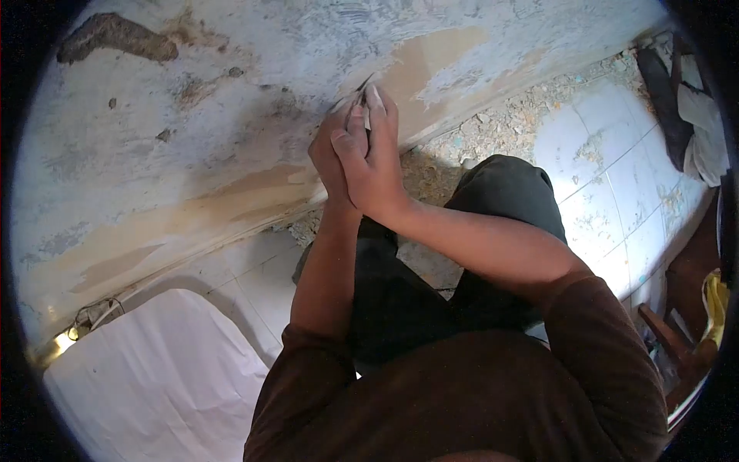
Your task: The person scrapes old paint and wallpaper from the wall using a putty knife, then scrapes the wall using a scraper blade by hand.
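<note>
My right hand (376,150) and my left hand (329,154) are pressed together against the wall (254,100), their fingers dusted white. Between the fingertips a thin dark edge pokes out, apparently the blade of a scraper (367,80); its handle is hidden inside my hands. Both hands are closed around it, the right overlapping the left. Around the blade the wall's paint is patchy white and grey, with bare tan areas (435,58) beside and below my hands.
Flakes of paint and plaster (500,127) litter the floor along the wall. White tiles (616,169) lie to the right. A white sheet-like surface (165,377) and a glowing lamp (58,346) are at lower left. Dark and white cloth (697,123) and wooden pieces (670,335) sit at right.
</note>
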`<action>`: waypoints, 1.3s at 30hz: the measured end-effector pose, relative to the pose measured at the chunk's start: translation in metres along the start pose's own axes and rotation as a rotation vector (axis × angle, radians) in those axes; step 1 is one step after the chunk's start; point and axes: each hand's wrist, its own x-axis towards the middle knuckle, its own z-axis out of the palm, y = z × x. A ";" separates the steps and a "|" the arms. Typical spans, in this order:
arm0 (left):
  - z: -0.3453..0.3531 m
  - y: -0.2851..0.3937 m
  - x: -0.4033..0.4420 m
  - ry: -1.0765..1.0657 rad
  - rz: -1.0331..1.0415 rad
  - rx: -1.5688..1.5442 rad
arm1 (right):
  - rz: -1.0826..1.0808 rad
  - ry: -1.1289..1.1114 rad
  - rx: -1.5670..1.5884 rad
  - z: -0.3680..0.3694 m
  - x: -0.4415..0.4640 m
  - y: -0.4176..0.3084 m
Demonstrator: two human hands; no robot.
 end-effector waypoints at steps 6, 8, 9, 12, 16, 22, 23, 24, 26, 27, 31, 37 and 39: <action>0.003 -0.005 0.008 -0.054 0.103 0.093 | 0.083 0.055 -0.011 0.003 0.000 0.005; -0.001 0.002 0.002 -0.002 0.128 0.054 | 0.032 0.009 -0.013 0.000 -0.002 0.002; -0.002 0.006 0.002 0.039 0.158 0.027 | 0.027 0.013 -0.017 -0.002 0.001 0.004; -0.001 0.014 0.010 -0.029 0.186 -0.002 | 0.003 0.012 -0.057 0.000 -0.001 0.003; -0.001 0.010 0.010 -0.150 -0.028 0.116 | 0.079 0.054 -0.019 0.002 0.001 0.004; 0.005 0.011 0.008 -0.040 0.053 0.087 | 0.068 0.038 0.008 -0.006 0.007 -0.002; 0.004 0.009 0.011 -0.104 0.006 0.023 | 0.111 0.064 0.011 -0.005 0.007 -0.001; 0.004 0.008 0.013 -0.161 -0.041 -0.047 | 0.110 0.056 0.013 -0.001 0.005 0.002; 0.000 0.007 0.011 -0.130 -0.033 -0.041 | 0.050 0.048 -0.014 -0.002 0.003 0.007; 0.000 0.008 0.011 -0.109 -0.018 -0.030 | 0.043 0.045 -0.021 -0.003 0.003 0.006; 0.002 0.018 0.011 -0.079 0.015 0.036 | 0.095 0.013 0.004 -0.004 0.003 0.006; 0.002 0.007 0.011 -0.100 0.053 -0.016 | 0.115 0.000 0.044 -0.003 -0.001 0.002; -0.003 0.019 0.008 -0.101 -0.066 0.062 | 0.096 -0.026 0.034 -0.003 -0.001 0.000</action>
